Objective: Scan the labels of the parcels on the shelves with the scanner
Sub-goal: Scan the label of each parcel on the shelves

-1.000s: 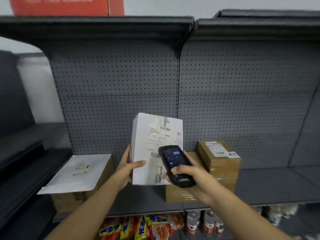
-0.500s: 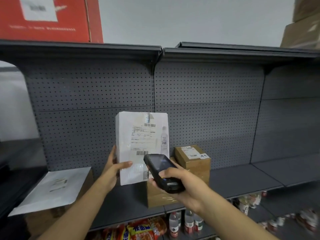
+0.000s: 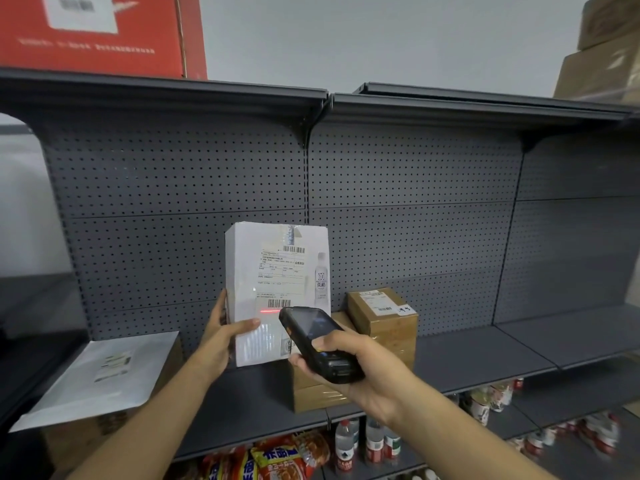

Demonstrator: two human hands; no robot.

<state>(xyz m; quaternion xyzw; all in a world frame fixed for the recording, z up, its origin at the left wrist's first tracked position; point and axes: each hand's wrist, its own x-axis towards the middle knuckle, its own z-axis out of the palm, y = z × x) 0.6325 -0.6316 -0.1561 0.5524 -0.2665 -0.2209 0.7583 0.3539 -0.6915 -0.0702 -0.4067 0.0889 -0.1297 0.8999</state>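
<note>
My left hand (image 3: 221, 336) grips the lower left edge of a white parcel (image 3: 256, 268) and holds it upright above the grey shelf (image 3: 467, 358). Its shipping label faces me, with a barcode near the bottom. A red scan line (image 3: 269, 310) falls on the parcel just under that barcode. My right hand (image 3: 360, 370) holds a black handheld scanner (image 3: 317, 341), its head pointed at the label from close range. The scanner hides the parcel's lower right corner.
A small brown box (image 3: 388, 315) with a label sits atop a larger brown box (image 3: 313, 393) behind the scanner. A white flat mailer (image 3: 104, 375) lies on a carton at left. A red box (image 3: 97, 32) and brown cartons (image 3: 602, 60) top the shelving. Bottles and snack bags fill the lower shelf.
The view has tilted up and shifted, so the top shelf and red box show more. The parcel stays in my left hand; a red scan line now shows on its label.
</note>
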